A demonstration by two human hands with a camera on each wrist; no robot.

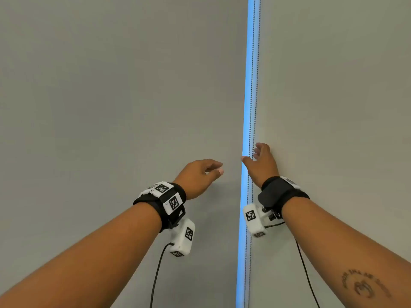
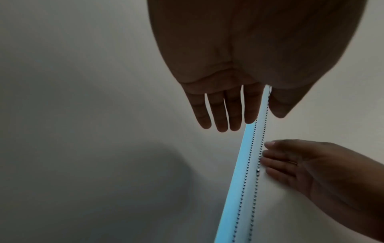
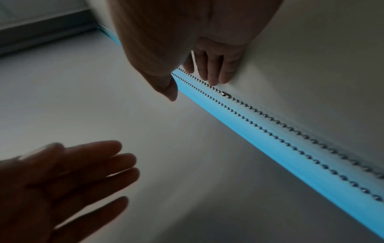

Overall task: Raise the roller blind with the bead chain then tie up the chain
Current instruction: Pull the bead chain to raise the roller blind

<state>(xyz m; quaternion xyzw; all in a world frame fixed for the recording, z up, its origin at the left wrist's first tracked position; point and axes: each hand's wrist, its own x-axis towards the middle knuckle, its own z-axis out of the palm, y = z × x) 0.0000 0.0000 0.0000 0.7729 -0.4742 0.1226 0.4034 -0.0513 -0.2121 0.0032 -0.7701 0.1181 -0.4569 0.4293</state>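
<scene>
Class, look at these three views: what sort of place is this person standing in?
Probably indoors at a window: two lowered grey roller blinds side by side, daylight glowing through the gap between them, a bead chain hanging there.

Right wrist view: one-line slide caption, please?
Open right hand reaching for the silver bead chain beside the grey roller blind; left hand open nearby.
</scene>
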